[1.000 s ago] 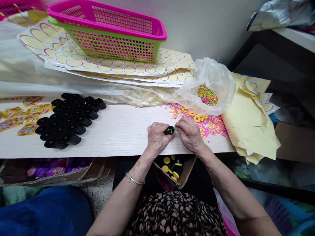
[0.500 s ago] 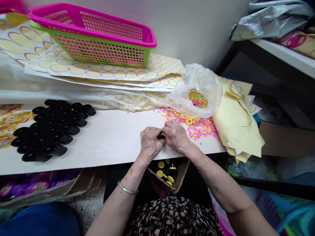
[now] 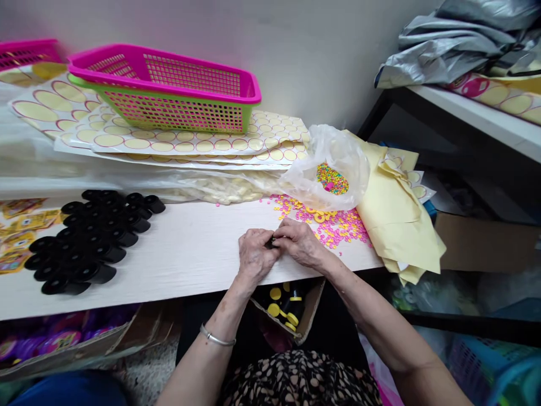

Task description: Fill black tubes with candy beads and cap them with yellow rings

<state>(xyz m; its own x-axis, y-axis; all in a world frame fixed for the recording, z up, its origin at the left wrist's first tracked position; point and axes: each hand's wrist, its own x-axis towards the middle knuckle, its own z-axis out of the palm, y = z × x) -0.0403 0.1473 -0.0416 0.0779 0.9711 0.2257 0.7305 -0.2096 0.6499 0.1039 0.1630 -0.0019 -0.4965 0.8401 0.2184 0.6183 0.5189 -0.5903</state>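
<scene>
Above the front part of the white table, my left hand (image 3: 256,255) is closed round a small black container (image 3: 270,242), mostly hidden by the fingers. My right hand (image 3: 298,243) meets it from the right, its fingers bent together at the container's top; whether they pinch a small piece is hidden. Just beyond the right hand lie scattered pink and yellow small pieces (image 3: 340,228), with several yellow rings (image 3: 320,216) among them. Behind these sits a clear plastic bag (image 3: 358,175) holding multicoloured beads (image 3: 332,177).
Several black cylindrical containers (image 3: 88,239) stand grouped at the left, beside printed yellow cards (image 3: 25,223). An open cardboard box (image 3: 313,307) below the table edge holds yellow-capped black containers. A pink and green basket (image 3: 181,113) rests on sticker sheets (image 3: 186,145). Yellow paper (image 3: 401,225) overhangs at right.
The view has tilted up a little, so the table items appear lower. Both hands stay together round the black container, with the right fingers slightly shifted over its top.
</scene>
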